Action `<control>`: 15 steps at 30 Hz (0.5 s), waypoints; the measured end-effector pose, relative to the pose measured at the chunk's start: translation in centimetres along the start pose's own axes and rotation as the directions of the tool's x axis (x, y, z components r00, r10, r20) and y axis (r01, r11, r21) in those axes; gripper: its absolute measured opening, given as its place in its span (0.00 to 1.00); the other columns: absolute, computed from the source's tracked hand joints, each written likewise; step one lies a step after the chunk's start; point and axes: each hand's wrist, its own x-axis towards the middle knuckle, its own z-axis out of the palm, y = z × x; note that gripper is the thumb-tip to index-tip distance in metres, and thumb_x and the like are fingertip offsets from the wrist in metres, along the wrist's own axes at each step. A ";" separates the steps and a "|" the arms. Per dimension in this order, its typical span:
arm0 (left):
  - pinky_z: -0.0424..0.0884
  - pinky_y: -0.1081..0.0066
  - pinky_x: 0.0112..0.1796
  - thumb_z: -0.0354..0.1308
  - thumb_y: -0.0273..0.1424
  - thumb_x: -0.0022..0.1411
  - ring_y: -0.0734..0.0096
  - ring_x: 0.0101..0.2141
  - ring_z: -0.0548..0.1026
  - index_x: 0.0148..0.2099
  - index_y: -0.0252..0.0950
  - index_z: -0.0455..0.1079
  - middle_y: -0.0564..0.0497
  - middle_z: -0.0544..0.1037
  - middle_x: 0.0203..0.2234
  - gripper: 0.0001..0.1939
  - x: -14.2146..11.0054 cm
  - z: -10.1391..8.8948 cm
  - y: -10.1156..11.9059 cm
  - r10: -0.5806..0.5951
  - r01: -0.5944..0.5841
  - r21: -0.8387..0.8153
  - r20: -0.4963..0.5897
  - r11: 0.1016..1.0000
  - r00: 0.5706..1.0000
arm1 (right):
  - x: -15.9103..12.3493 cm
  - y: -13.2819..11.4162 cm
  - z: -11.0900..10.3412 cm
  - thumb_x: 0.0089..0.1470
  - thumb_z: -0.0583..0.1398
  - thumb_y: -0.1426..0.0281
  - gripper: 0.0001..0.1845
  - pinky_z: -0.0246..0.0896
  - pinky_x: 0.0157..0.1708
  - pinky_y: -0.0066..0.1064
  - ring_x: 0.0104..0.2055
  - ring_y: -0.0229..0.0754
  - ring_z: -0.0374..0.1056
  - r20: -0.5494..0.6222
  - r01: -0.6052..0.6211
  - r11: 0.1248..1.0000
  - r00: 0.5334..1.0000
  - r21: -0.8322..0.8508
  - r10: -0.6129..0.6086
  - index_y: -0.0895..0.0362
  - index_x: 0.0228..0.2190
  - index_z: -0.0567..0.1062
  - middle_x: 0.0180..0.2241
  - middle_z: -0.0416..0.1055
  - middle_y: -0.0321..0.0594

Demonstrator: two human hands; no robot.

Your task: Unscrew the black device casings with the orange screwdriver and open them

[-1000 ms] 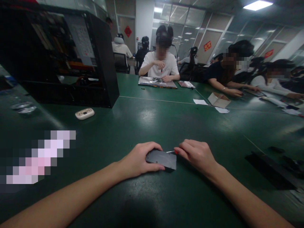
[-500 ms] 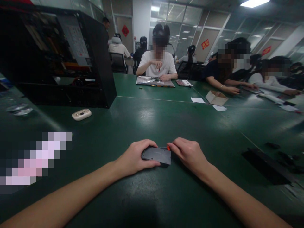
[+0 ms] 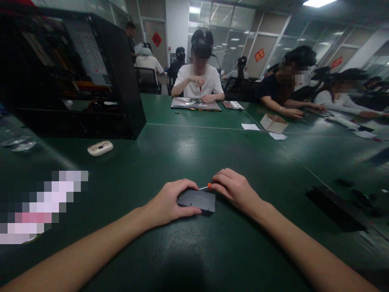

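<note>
One dark block point(image 3: 199, 201) is at the near middle of a green table point(image 3: 170, 158), pinched by the left hand point(image 3: 165, 207), thumb along its near edge, fingers along its far edge, right end jutting free, while the right hand point(image 3: 235, 188), fingers curled together, pinches an orange screwdriver point(image 3: 209, 185) whose shaft points left toward the left fingertips. On the left are a black computer point(image 3: 120, 81) and a white case point(image 3: 100, 149), on the right dark parts point(image 3: 334, 207); far off, a person in white point(image 3: 214, 83) bends over a panel point(image 3: 182, 104), with glass walls point(image 3: 240, 26) behind.
</note>
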 end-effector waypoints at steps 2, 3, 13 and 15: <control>0.71 0.65 0.44 0.69 0.43 0.58 0.60 0.43 0.76 0.52 0.39 0.69 0.48 0.78 0.45 0.24 0.0 0.0 0.0 0.000 0.000 0.003 -0.005 1.000 1.000 | -0.2 0.1 -0.4 0.67 0.55 0.62 0.15 0.66 0.38 0.31 0.37 0.41 0.70 0.076 0.063 0.998 0.995 -0.009 -0.063 0.59 0.40 0.76 0.35 0.76 0.44; 0.71 0.64 0.44 0.69 0.43 0.58 0.60 0.43 0.76 0.52 0.39 0.69 0.48 0.78 0.45 0.24 0.0 0.0 -0.1 -0.003 0.003 0.004 -0.011 1.000 1.000 | -0.3 0.2 -0.6 0.67 0.54 0.62 0.16 0.66 0.38 0.31 0.37 0.41 0.70 0.104 0.091 0.995 0.991 -0.027 -0.088 0.59 0.42 0.76 0.35 0.76 0.44; 0.70 0.64 0.44 0.70 0.43 0.56 0.61 0.41 0.76 0.51 0.38 0.71 0.48 0.78 0.44 0.24 0.1 -0.2 -0.1 -0.047 0.047 -0.003 -0.029 0.999 0.998 | -0.8 -0.1 -0.5 0.68 0.54 0.65 0.14 0.66 0.35 0.29 0.35 0.38 0.70 0.085 0.073 0.997 0.994 0.012 -0.073 0.60 0.44 0.75 0.35 0.75 0.43; 0.70 0.65 0.42 0.70 0.42 0.56 0.62 0.40 0.76 0.50 0.38 0.71 0.49 0.79 0.42 0.24 0.1 -0.2 0.1 -0.059 0.058 -0.009 -0.044 0.998 0.997 | -0.8 -0.1 -0.4 0.67 0.54 0.66 0.13 0.66 0.36 0.29 0.35 0.38 0.70 0.069 0.054 0.997 0.996 0.062 -0.058 0.59 0.44 0.75 0.35 0.75 0.43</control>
